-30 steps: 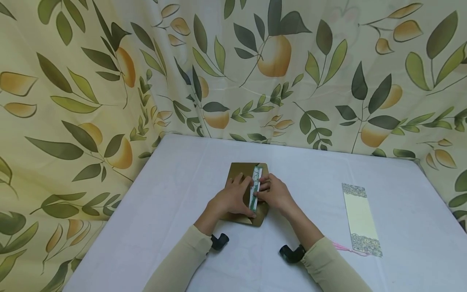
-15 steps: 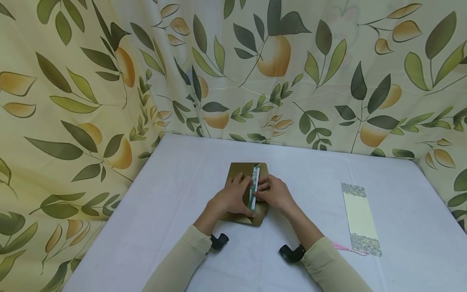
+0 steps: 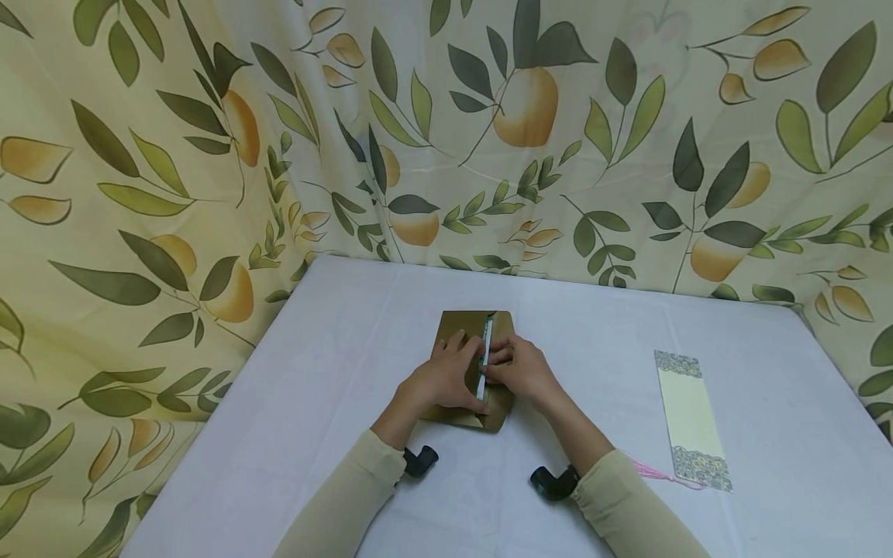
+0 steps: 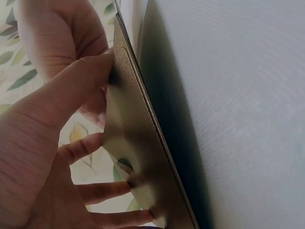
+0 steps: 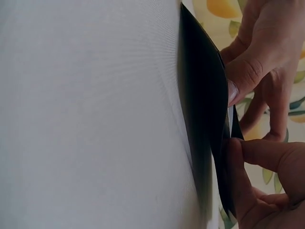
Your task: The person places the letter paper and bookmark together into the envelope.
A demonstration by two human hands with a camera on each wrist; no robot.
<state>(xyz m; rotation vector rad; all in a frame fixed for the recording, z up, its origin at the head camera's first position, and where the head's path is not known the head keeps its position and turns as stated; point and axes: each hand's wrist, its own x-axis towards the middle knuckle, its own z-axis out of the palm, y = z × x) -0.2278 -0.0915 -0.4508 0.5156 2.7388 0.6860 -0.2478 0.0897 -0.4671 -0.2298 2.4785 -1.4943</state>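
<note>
Gold and likely paper-light, the envelope [image 3: 460, 324] lies on the bench [image 3: 593, 349] beneath a spread left hand [image 3: 444, 380], and at its mouth the right hand [image 3: 523, 368] pinches the slim card [image 3: 487, 333], whose stiff-looking edge seems the safest hold!

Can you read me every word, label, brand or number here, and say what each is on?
None that I can read.
Gold envelope: no lettering visible.
Card strip between the hands: too small to tell.
Pale card: patterned ends, no legible text.
Curtain: only fruit and leaf pictures.
</note>
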